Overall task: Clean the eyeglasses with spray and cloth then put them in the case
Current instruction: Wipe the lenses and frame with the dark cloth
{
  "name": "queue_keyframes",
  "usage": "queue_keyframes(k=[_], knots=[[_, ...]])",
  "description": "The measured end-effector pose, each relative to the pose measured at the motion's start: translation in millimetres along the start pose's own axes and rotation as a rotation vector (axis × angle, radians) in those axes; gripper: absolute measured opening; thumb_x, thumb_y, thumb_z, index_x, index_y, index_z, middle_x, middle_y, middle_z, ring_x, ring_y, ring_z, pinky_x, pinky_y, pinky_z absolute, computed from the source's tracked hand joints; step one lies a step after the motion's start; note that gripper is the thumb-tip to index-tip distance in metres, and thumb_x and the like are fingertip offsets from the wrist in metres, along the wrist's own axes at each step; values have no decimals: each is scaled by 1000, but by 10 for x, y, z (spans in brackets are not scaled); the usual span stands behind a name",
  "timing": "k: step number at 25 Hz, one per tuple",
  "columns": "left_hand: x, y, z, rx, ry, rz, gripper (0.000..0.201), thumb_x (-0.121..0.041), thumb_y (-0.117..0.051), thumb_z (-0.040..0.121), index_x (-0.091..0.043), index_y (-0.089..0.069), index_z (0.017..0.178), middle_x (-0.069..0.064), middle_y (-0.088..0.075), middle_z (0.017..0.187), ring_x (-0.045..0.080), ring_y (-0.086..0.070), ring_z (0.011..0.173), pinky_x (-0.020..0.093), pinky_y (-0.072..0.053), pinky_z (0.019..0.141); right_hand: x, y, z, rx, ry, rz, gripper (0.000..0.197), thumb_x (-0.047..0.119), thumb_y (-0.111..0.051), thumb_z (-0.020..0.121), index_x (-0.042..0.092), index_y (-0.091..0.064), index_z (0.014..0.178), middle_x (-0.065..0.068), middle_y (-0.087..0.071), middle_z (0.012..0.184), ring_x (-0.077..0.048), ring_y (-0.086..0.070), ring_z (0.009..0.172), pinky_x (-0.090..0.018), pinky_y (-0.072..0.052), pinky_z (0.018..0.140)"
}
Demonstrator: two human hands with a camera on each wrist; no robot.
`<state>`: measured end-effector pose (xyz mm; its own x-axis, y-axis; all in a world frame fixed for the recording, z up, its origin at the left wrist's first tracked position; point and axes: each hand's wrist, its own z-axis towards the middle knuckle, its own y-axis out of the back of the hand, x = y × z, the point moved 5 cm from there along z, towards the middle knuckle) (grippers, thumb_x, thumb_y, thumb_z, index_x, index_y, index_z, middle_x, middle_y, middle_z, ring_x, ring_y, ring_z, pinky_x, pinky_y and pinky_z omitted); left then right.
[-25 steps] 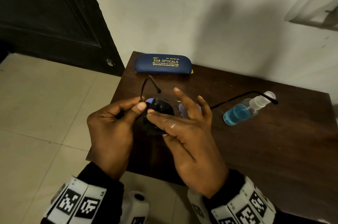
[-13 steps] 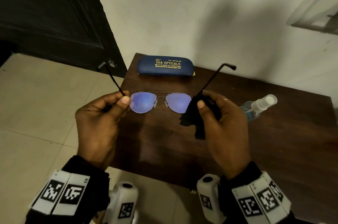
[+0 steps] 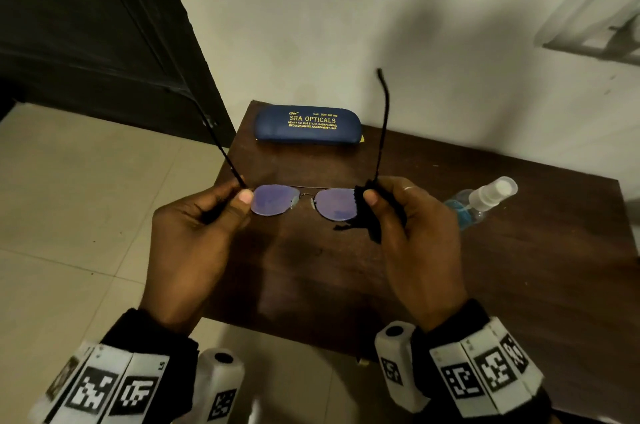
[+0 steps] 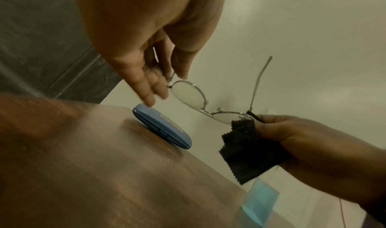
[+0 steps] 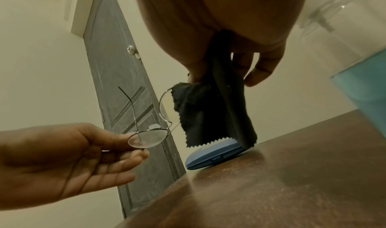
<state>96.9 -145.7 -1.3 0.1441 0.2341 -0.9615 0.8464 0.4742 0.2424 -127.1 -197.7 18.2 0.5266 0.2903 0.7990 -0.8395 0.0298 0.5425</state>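
Note:
Thin metal-framed eyeglasses [image 3: 306, 202] [image 4: 189, 97] [image 5: 146, 137] with purple-tinted lenses hang in the air above the table, temples unfolded and pointing away from me. My left hand [image 3: 221, 208] pinches the left hinge. My right hand [image 3: 384, 201] pinches the right hinge together with a black cleaning cloth [image 3: 369, 219] [image 4: 244, 149] [image 5: 211, 112], which dangles below it. The closed blue case [image 3: 306, 125] [image 4: 165, 129] [image 5: 213, 155] lies at the table's far left. A clear spray bottle [image 3: 481, 203] of blue liquid lies on its side right of my right hand.
The dark wooden table [image 3: 502, 278] stands against a pale wall [image 3: 346, 25]. A dark door [image 3: 86, 25] is at the left, with tiled floor [image 3: 69, 215] beside the table's left edge.
One second ago my right hand rubbed the left lens with the cloth. It has since moved to the right hinge, and both hands have lifted the glasses and tilted the temples upward.

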Motion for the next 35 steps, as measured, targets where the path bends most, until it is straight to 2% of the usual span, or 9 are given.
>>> queue_keyframes(k=[2,4,6,8,13,19,26,31,35], knots=[[-75,59,-85,-63,-123,251,29,-40,-62,88,-15,-76,89,7,-74,76,24,-70,72,44,-58,72,31,27,6,-59,78,-84,31,36,-46,91,17,-68,103,17,-58,82,-6,-58,70,-30,-52,61],[-288,83,-207,-130,-442,507,43,-39,-56,91,-8,-68,64,9,-62,55,28,-57,49,43,-49,51,46,42,-1,-87,111,-126,33,35,-46,90,15,-69,104,14,-59,84,-8,-57,76,-37,-54,66],[-487,-21,-343,-117,-713,647,32,-26,-58,91,-8,-69,67,7,-64,64,25,-56,55,40,-45,53,43,20,-15,-82,104,-113,34,35,-46,90,15,-69,105,14,-60,89,-12,-59,82,-45,-55,68],[-522,-149,-379,-42,-805,762,21,-24,-60,86,-10,-74,91,9,-69,89,29,-60,81,40,-45,71,38,-20,-30,-55,90,-79,34,37,-47,90,17,-68,107,26,-53,92,-15,-59,88,-49,-54,70],[-381,-259,-279,154,-619,1010,42,-40,-53,77,-21,-68,111,1,-64,118,26,-49,116,42,-27,97,63,-108,-82,-19,125,-23,26,36,-51,89,29,-61,111,35,-46,92,-14,-57,94,-51,-52,76],[-327,-263,-266,181,-538,1176,42,-37,-46,79,-22,-67,112,-4,-66,115,24,-51,116,42,-20,93,97,-209,-130,6,176,7,26,32,-54,87,25,-62,111,37,-46,94,-10,-54,96,-51,-52,75],[-289,-192,-199,176,-522,1198,37,-39,-39,80,-26,-72,92,-6,-73,88,25,-57,110,45,-18,95,92,-250,-135,49,153,-20,26,32,-54,87,23,-67,107,32,-49,93,-9,-54,95,-49,-52,76],[-312,-170,-186,120,-433,1276,22,-29,-51,78,-24,-73,76,-5,-72,77,25,-58,102,45,-16,96,56,-281,-149,171,-68,-7,26,36,-53,90,23,-67,109,16,-66,97,-10,-64,86,-41,-57,70],[-300,-135,-143,118,-298,1390,17,-28,-56,82,-24,-72,79,-6,-70,81,23,-54,104,42,-11,97,-44,-257,-208,322,-395,69,7,31,-58,91,29,-63,87,5,-68,84,-7,-66,75,-37,-57,71]])
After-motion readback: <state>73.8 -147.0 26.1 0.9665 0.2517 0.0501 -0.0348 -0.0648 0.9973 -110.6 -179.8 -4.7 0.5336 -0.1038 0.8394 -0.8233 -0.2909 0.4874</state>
